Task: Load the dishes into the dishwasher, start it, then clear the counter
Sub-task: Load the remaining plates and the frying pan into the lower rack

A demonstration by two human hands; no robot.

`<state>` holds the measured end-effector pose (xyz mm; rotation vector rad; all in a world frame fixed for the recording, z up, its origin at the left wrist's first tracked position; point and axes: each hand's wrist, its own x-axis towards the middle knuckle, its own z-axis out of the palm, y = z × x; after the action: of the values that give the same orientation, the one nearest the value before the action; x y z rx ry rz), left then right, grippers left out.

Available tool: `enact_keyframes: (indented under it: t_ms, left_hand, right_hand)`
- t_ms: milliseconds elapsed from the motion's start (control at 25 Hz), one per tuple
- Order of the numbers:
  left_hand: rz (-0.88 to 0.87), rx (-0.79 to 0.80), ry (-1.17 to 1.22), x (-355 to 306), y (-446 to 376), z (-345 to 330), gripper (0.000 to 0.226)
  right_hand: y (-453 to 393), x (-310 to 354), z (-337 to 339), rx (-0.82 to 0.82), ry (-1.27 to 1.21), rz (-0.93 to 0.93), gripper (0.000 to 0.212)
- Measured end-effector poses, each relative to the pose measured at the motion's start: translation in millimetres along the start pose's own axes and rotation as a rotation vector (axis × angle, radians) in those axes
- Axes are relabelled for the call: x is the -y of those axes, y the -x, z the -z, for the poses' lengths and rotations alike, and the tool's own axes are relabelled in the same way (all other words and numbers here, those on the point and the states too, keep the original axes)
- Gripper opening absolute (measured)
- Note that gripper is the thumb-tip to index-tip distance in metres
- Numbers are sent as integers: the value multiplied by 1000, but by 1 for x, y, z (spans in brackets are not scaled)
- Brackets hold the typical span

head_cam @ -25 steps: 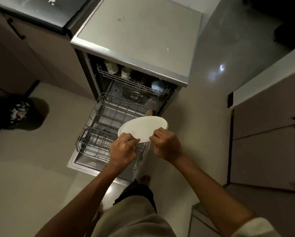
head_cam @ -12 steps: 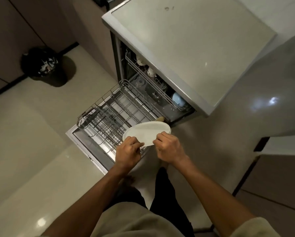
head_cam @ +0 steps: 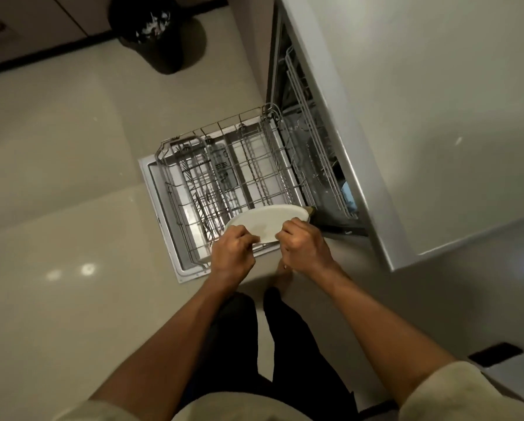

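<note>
A white oval plate hangs over the near right corner of the pulled-out lower rack of the open dishwasher. My left hand pinches the plate's near left rim. My right hand grips its near right rim. The plate is nearly level, a little above the rack wires. The rack holds some cutlery in its left part. Under the dishwasher's top panel the upper rack stays pushed in, with a bluish dish just showing.
The dishwasher's grey top fills the right side. A black bin with rubbish stands on the pale floor at the upper left, beside dark cabinets. My legs and a foot are below the plate. A counter corner shows at lower right.
My view has swung round so the dishwasher now lies to the right. Both hands keep hold of the plate, which has come lower toward the near right corner of the rack.
</note>
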<state>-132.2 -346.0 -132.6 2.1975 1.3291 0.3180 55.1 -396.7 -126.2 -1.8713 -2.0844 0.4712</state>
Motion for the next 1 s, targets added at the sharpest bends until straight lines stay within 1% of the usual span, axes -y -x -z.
enact_keyframes:
  t_ms: [160,360,440,600,760,1000]
  left_hand:
    - [113,-23,21,-7,-12,-44,25]
    - [145,59,30,4,-33,-99,30]
    - [113,102,15,9,-37,-115,33]
    - [116,142,10,21,-43,-136,35]
    - [103,130,18,29,-52,-150,29]
    - [129,176,19,42,-61,-170,35]
  right_hand:
    - [-1,-43,-32,42,-5,-20,14]
    - [5,-83,-60,-23,-10,-53,16]
    - [4,-95,-69,-35,-1,-53,19]
    - [2,-113,-90,-11,-4,-51,20]
    - [-1,-126,-109,20,-14,-86,19]
    - [-8,-141,-126,76,6,-95,18]
